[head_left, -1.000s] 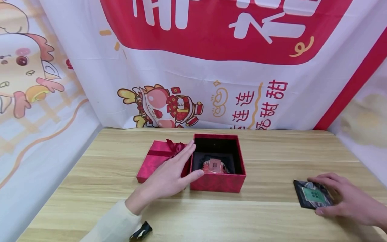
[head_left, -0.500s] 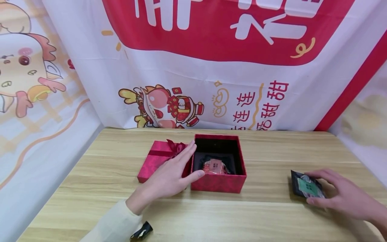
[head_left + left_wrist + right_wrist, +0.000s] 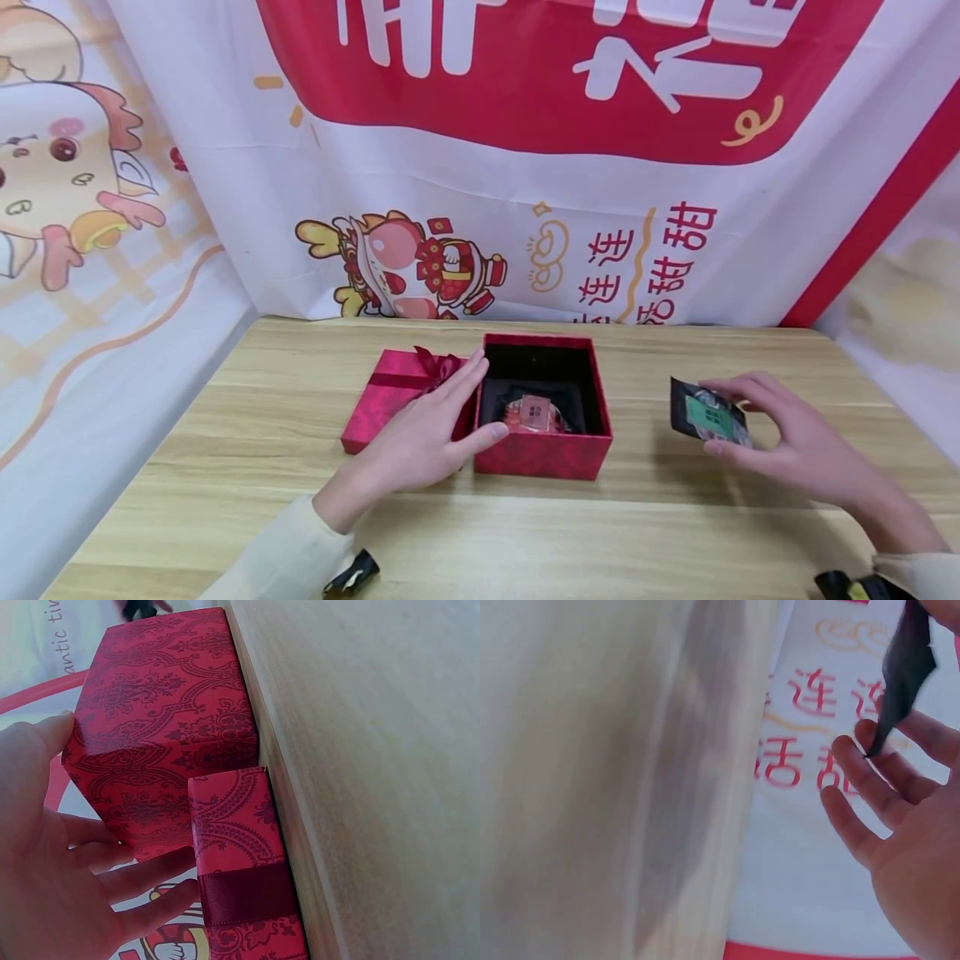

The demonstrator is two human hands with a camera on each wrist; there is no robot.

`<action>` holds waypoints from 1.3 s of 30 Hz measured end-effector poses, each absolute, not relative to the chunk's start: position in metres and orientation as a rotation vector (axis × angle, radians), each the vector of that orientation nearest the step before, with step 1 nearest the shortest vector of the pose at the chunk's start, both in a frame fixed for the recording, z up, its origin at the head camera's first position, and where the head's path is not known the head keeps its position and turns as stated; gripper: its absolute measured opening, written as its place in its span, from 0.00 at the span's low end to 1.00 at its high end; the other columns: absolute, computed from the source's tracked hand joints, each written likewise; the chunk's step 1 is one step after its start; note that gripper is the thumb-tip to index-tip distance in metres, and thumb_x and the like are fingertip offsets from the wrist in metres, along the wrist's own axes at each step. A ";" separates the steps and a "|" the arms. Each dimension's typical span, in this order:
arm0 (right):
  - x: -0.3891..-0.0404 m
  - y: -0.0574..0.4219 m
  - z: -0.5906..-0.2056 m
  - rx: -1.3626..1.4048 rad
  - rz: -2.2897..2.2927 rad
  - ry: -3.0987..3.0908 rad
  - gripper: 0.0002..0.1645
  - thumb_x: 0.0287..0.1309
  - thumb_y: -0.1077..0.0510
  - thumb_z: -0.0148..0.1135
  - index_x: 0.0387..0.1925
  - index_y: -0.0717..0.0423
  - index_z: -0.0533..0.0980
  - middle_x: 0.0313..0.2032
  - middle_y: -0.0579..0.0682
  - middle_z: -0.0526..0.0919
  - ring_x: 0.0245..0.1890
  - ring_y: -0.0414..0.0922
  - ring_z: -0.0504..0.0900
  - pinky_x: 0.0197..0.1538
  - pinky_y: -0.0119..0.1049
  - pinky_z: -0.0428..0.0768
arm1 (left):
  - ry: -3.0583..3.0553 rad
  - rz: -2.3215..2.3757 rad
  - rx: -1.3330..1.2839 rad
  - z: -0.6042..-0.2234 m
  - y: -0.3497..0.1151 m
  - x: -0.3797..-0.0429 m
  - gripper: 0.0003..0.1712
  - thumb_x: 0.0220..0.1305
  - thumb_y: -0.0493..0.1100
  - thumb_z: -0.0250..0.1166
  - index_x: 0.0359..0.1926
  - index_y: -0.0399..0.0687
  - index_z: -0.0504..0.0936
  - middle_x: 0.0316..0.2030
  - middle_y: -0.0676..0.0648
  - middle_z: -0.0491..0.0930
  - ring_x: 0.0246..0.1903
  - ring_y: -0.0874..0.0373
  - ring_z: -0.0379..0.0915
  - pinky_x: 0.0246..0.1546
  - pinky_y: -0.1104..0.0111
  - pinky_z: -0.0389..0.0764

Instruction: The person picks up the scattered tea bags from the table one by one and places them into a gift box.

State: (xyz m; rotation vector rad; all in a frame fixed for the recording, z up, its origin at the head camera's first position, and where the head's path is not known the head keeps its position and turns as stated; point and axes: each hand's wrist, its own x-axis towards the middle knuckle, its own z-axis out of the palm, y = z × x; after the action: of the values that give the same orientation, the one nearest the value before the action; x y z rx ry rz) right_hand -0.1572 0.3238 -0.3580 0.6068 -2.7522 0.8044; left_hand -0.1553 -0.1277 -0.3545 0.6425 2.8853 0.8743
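Note:
A red patterned gift box (image 3: 542, 458) stands without its lid on the table. Inside its dark interior lies a packet with a pink label (image 3: 535, 412). My left hand (image 3: 412, 442) rests at the box's left rim, fingers straight, thumb at the front left corner; in the left wrist view its fingertips also come up to the lid (image 3: 240, 832). My right hand (image 3: 802, 446) pinches a flat black packet with a green label (image 3: 708, 417) between thumb and fingers, held above the table right of the box. The right wrist view shows this packet (image 3: 906, 671) edge-on.
The box's lid with a dark red ribbon bow (image 3: 442, 368) lies left of the box, partly behind my left hand. Printed cloth (image 3: 510, 200) hangs at the back and sides of the wooden table (image 3: 525, 542). Black wrist straps (image 3: 351, 575) show near both sleeves.
My right hand has lifted the green-labelled packet from the table and carried it left and away from me, closer to the box. My left hand has stayed at the box.

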 end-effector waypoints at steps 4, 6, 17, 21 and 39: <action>-0.161 0.302 -0.348 0.643 0.826 -2.688 0.41 0.51 0.52 0.84 0.67 0.32 0.78 0.55 0.38 0.79 0.49 0.30 0.74 0.48 0.21 0.73 | 2.882 0.881 0.637 -0.354 -0.127 -0.155 0.52 0.72 0.77 0.55 0.86 0.70 0.43 0.86 0.64 0.40 0.83 0.57 0.53 0.75 0.46 0.72; -0.163 0.292 -0.344 0.663 0.833 -2.668 0.41 0.52 0.53 0.83 0.67 0.31 0.78 0.55 0.38 0.79 0.48 0.33 0.74 0.46 0.25 0.76 | 2.879 0.885 0.635 -0.354 -0.127 -0.154 0.52 0.73 0.75 0.57 0.86 0.70 0.44 0.86 0.64 0.41 0.83 0.57 0.52 0.76 0.46 0.71; -0.179 0.247 -0.332 0.770 0.841 -2.623 0.39 0.56 0.50 0.80 0.69 0.41 0.78 0.57 0.44 0.79 0.51 0.36 0.71 0.46 0.34 0.80 | 2.869 0.884 0.647 -0.356 -0.124 -0.155 0.52 0.72 0.76 0.56 0.86 0.69 0.44 0.86 0.64 0.40 0.84 0.58 0.50 0.76 0.46 0.71; -0.188 0.227 -0.330 0.818 0.872 -2.637 0.39 0.56 0.48 0.80 0.68 0.41 0.78 0.56 0.43 0.78 0.52 0.39 0.72 0.47 0.38 0.82 | 2.875 0.884 0.630 -0.354 -0.126 -0.154 0.52 0.72 0.74 0.58 0.86 0.67 0.45 0.86 0.63 0.41 0.84 0.56 0.51 0.76 0.43 0.70; -0.213 0.164 -0.347 0.932 0.920 -2.652 0.39 0.55 0.37 0.79 0.67 0.40 0.78 0.58 0.44 0.77 0.55 0.43 0.76 0.55 0.48 0.82 | 2.884 0.878 0.639 -0.353 -0.126 -0.154 0.53 0.72 0.75 0.57 0.87 0.65 0.47 0.86 0.63 0.42 0.83 0.54 0.53 0.78 0.44 0.68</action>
State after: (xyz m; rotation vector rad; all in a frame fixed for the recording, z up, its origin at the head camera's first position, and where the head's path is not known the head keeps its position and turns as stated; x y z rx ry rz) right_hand -0.2129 0.1640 -0.3467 0.9323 -2.6523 0.9204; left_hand -0.1544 -0.1262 -0.3531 0.6394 2.8835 0.8779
